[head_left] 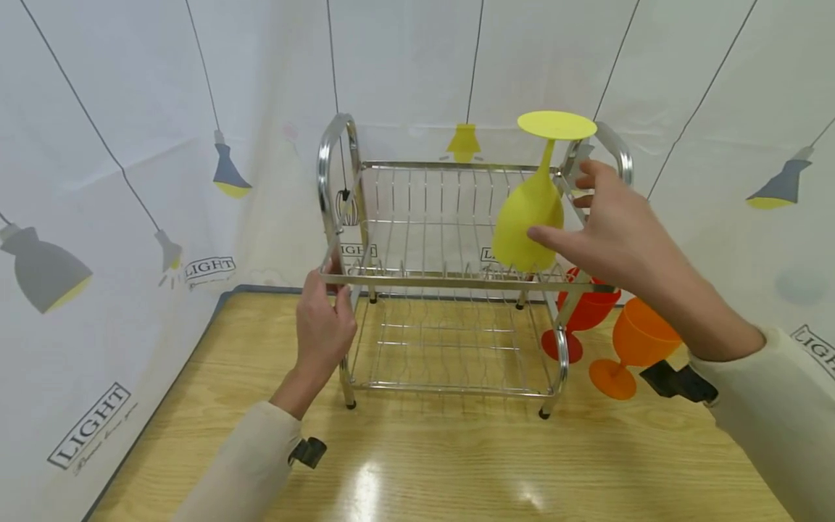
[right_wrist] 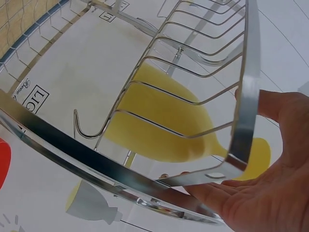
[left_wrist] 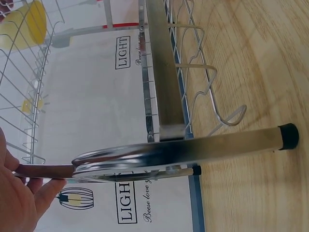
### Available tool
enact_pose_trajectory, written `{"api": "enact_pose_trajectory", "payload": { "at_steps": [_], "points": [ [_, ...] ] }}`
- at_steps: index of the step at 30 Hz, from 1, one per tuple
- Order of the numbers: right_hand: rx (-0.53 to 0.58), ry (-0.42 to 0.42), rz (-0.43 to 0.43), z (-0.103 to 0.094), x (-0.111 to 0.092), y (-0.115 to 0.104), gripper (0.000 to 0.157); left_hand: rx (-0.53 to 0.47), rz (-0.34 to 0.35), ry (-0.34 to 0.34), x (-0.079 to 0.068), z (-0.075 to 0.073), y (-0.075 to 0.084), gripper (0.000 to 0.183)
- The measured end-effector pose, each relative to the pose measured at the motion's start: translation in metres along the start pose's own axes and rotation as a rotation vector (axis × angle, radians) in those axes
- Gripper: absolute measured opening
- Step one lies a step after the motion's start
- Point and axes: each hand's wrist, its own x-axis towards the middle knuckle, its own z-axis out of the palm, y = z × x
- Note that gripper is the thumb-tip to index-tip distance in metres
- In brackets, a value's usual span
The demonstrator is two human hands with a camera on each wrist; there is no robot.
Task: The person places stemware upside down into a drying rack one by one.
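Observation:
A two-tier chrome dish rack stands on the wooden table. Upside down in the right end of its upper tier is a yellow goblet, its round foot on top. My left hand grips the rack's left side bar; the left wrist view shows fingers and thumb about that bar. Beside the goblet, my right hand is spread, with the thumb in front of the bowl and the fingers apart from the stem. Whether the thumb touches the bowl, I cannot tell. In the right wrist view the goblet shows through the wires.
Right of the rack, a red goblet stands on the table, partly behind the rack's frame. An orange goblet stands nearer, under my right forearm. White cloth with printed lamps hangs behind. The table extends in front.

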Motion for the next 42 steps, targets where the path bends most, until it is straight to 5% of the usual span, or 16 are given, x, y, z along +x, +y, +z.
{"api": "enact_pose_trajectory", "payload": {
  "at_steps": [22, 42],
  "points": [
    [0.050, 0.052, -0.005, -0.010, -0.039, 0.017, 0.099, 0.004, -0.028, -0.016, 0.001, 0.000, 0.001, 0.039],
    [0.085, 0.052, 0.058, -0.003, -0.053, 0.044, 0.096, 0.003, -0.025, -0.025, 0.000, -0.001, 0.001, 0.041]
  ]
}}
